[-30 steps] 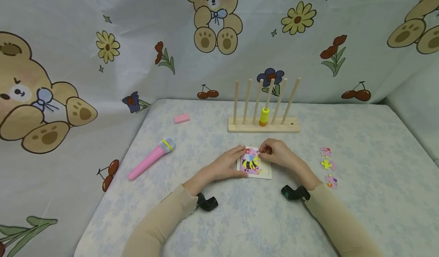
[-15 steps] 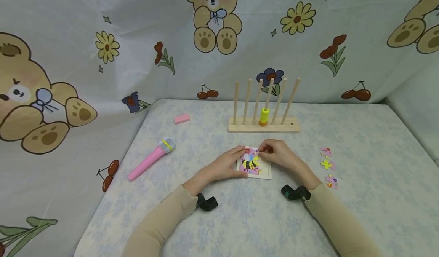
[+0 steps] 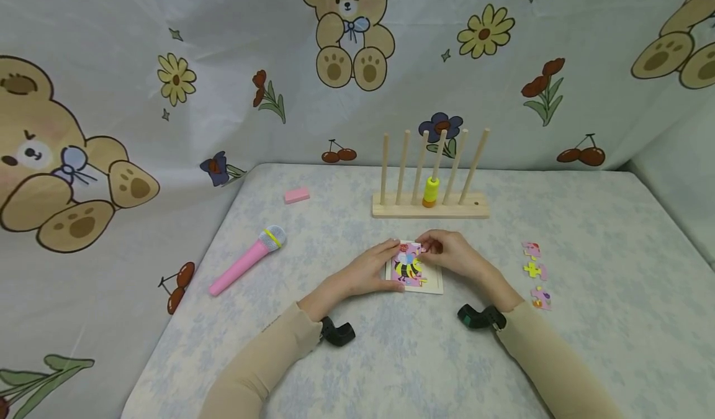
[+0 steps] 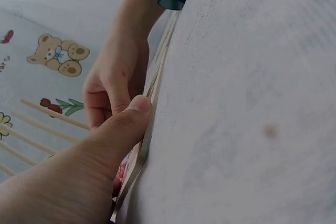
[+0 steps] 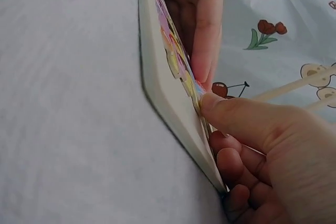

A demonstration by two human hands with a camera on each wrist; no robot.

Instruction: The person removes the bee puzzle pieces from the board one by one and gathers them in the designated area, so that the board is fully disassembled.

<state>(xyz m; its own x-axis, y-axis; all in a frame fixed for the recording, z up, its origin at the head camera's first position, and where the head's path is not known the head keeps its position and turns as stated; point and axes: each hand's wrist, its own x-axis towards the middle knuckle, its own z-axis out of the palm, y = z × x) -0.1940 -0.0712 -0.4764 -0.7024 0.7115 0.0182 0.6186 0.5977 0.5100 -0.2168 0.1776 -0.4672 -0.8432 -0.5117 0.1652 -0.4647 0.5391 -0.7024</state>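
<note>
A small puzzle board [image 3: 433, 282] with a bee picture of joined pieces lies on the table, its right part bare cream. My left hand [image 3: 365, 269] holds the board from the left, fingers at the top edge and thumb along the near edge; in the left wrist view the thumb lies on the frame. Over the board's upper right, my right hand [image 3: 455, 254] pinches a puzzle piece [image 3: 422, 250], mostly hidden by the fingers. In the right wrist view, the right thumb [image 5: 226, 111] presses at the edge of the joined pieces, with the other fingers curled below.
Loose puzzle pieces [image 3: 535, 270] lie in a column to the right. Behind the board stands a wooden peg rack [image 3: 402, 210] with yellow and orange beads [image 3: 431, 189] on one peg. A pink toy microphone [image 3: 246, 262] and a pink block [image 3: 296, 195] are on the left.
My right hand has shifted slightly left and nearer over the board, and the pinched piece shows more at its fingertips. The left hand stays in place on the board.
</note>
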